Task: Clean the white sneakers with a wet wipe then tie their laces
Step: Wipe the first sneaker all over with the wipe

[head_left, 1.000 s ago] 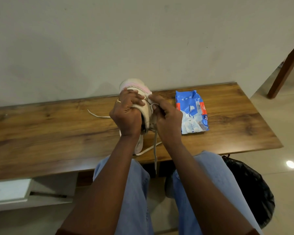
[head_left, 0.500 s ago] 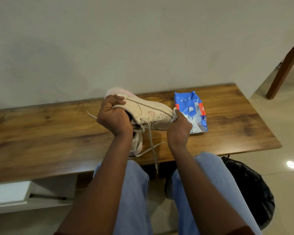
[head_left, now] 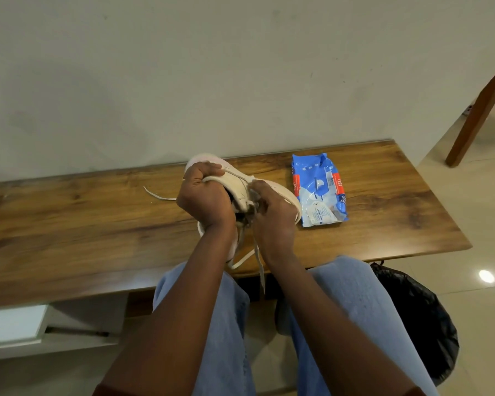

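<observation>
Fingers (head_left: 209, 168) of the left hand (head_left: 203, 198) were curled tight over the heel collar of one white sneaker (head_left: 235, 185), holding it up off the worktop (head_left: 69, 224) with its toe pointing right. Fingers (head_left: 259, 186) of the right hand (head_left: 272, 215) were bunched together at the throat of that sneaker, pinching its laces (head_left: 258, 261) near the eyelets. Two flat pale strands hung down from there past the front edge of the worktop. Both wrists were bent inward, and the two forearms reached forward side by side over the knees.

Under the left wrist lay a second sneaker (head_left: 201, 228), mostly hidden, which made two in all. One loose lace end (head_left: 158, 195) lay on the wood to the left of the hands.

One pack of wipes (head_left: 317, 190), soft blue plastic with red bands and a white label, lay flat just beside the held sneaker's toe. The worktop was a long slab of brown grained wood set against a plain pale wall (head_left: 240, 81). Light blue jeans (head_left: 355, 295) covered both knees. One crinkled black bag (head_left: 412, 324) sat on the glossy tiled floor by the right knee, and one slanted wooden leg (head_left: 480, 110) stood at the far right.
</observation>
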